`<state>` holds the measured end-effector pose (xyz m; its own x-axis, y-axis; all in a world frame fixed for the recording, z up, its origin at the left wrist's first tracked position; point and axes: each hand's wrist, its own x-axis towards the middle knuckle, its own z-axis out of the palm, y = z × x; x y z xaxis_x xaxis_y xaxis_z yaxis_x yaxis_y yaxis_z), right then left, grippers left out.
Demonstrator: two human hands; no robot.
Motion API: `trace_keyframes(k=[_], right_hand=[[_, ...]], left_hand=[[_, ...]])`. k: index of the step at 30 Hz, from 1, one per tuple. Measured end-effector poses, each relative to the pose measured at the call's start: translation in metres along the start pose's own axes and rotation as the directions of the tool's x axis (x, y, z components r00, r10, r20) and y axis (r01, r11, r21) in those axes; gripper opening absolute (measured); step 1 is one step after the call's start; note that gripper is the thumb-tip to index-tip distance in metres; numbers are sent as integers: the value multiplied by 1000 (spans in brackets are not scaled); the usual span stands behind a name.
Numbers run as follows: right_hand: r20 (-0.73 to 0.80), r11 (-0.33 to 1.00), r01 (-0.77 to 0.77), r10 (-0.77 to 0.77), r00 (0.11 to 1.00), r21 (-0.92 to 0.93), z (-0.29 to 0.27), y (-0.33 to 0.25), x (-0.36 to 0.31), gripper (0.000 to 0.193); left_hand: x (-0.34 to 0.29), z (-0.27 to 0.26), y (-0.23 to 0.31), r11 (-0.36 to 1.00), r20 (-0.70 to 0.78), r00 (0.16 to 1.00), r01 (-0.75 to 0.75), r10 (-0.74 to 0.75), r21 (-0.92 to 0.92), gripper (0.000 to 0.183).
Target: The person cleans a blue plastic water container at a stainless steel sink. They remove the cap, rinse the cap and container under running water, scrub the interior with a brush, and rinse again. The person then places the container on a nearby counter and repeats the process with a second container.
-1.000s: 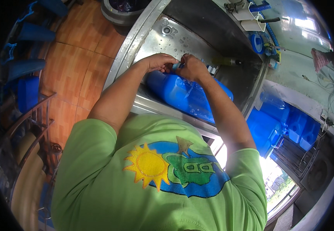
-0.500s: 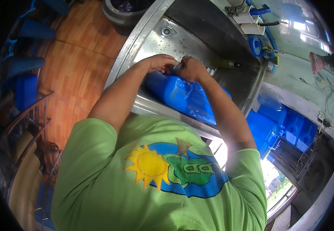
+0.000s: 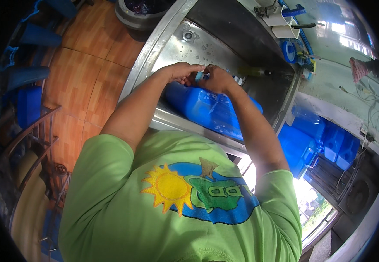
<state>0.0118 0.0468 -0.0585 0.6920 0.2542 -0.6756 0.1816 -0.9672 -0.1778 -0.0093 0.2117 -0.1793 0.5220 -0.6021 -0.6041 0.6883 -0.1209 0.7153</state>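
A blue plastic water container (image 3: 207, 109) lies on its side in the steel sink (image 3: 198, 49), its surface wet and shiny. Above its far side my two hands meet, fingertips nearly touching. A small light-blue piece (image 3: 199, 77), perhaps a cap, shows between them. My right hand (image 3: 217, 79) is closed with the piece at its fingers. My left hand (image 3: 183, 72) has curled fingers, thumb and forefinger reaching toward the right hand's fingertips; what they pinch is hidden. Small white items beside the right wrist are partly covered.
A yellowish bottle (image 3: 252, 71) lies at the sink's far right wall. White holders (image 3: 284, 26) with brushes hang on the wall. More blue containers (image 3: 300, 139) stand at right. A dark grey bin (image 3: 139, 24) sits beyond the sink's left edge; a metal rack (image 3: 41, 126) stands at left.
The light-blue piece shows more plainly between my hands now. My fingers have shifted slightly, the right hand turning a little. The container stays where it was.
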Motion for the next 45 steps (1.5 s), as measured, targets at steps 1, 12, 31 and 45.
trace_keyframes(k=[1,12,31,45], right_hand=[[52,1000,0,-1,999,21,-1,-1,0,55],[134,998,-24,16,991,59,-7,-7,1,56],[181,998,31,-21,983,-51,-8,-4,6,59],[153,993,-3,20,988,-116,-7,-8,10,52]], left_hand=[[0,1,0,1000,1,1000,-4,4,-16,59],[-1,0,-2,992,67,996,-44,51,-115,42],[0,-1,-5,982,103,989,-84,102,-172,30],[2,2,-7,985,62,989,-126,134,-118,28]])
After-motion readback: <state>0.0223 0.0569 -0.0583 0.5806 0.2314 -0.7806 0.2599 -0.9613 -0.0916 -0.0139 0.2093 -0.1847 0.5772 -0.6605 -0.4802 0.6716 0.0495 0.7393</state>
